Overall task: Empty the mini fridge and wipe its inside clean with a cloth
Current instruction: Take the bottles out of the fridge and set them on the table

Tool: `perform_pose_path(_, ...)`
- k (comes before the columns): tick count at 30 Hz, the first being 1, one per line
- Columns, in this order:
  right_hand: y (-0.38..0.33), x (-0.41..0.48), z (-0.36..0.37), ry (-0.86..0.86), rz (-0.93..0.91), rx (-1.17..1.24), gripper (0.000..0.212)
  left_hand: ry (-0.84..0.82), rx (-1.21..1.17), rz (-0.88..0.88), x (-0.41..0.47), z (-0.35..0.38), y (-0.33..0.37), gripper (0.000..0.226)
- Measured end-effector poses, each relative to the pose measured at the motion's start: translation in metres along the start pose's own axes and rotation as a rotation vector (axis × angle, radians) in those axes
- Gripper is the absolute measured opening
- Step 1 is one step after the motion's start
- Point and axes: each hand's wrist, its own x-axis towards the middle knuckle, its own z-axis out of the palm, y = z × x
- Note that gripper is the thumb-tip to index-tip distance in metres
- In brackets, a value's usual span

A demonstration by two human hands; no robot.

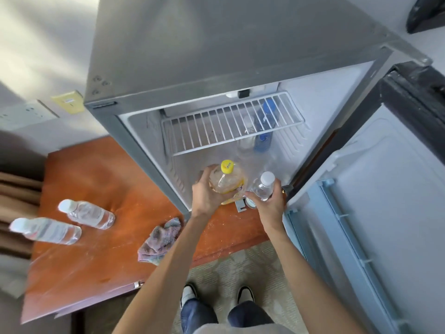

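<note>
Gripping upright yellow-capped bottle (226, 180), left hand (207, 194); right hand (271, 201) fingers clamped round upright white-capped bottle (263, 186)

**Wooden surface, fridge shelf and fridge floor**

I see a reddish-brown wooden surface (101, 179) with pale scuff marks. Two clear water bottles (87, 214) lie on their sides near its left edge, close together. A crumpled grey-pink cloth (160, 239) lies nearer the mini fridge (216, 56), which stands on the same surface. Inside, a white wire shelf (212, 126) looks bare; beneath it, a blue-capped bottle (265, 126) and a clear bottle (248, 132) stand on the fridge floor (197, 165).
</note>
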Motion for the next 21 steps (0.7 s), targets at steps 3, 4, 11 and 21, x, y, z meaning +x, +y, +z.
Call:
perform_pose_path(3,0.003,-0.021,-0.007,-0.043,0.026,0.035,0.067,0.018,-0.048,0.017,-0.034,-0.009,-0.011,0.081)
perform_pose_path(4,0.004,-0.028,-0.009,-0.066,0.035,0.046,0.067,0.036,-0.063,-0.008,-0.046,-0.014,-0.015,0.081)
perform_pose_path(11,0.003,-0.067,0.001,-0.279,0.021,0.032,0.063,0.203,-0.154,-0.283,-0.137,-0.062,-0.062,0.080)
perform_pose_path(21,-0.026,-0.123,0.105,-0.757,-0.015,0.037,0.059,0.543,-0.392,-0.575,-0.201,-0.200,-0.123,0.083)
